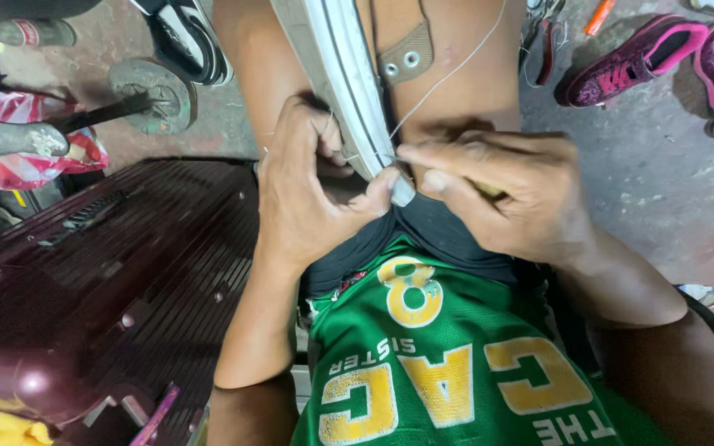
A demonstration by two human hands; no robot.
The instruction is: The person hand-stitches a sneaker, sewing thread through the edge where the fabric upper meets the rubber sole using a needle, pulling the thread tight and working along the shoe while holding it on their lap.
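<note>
Both hands on tan canvas sneaker with white rubber sole [349, 74]: left hand [307, 194] clenched on sole edge, right hand [497, 194] fingers pinched on thin pale thread [448, 76]; sole stitching seemingly partway, amount remaining unclear.

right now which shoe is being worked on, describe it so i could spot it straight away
Start at the person's bare knees at top centre. Between them, sole edge up, stands a tan canvas shoe with a white rubber sole, gripped by the left hand while the right hand pulls a thread. Unlike the pink shoes on the floor, it is held.
</note>
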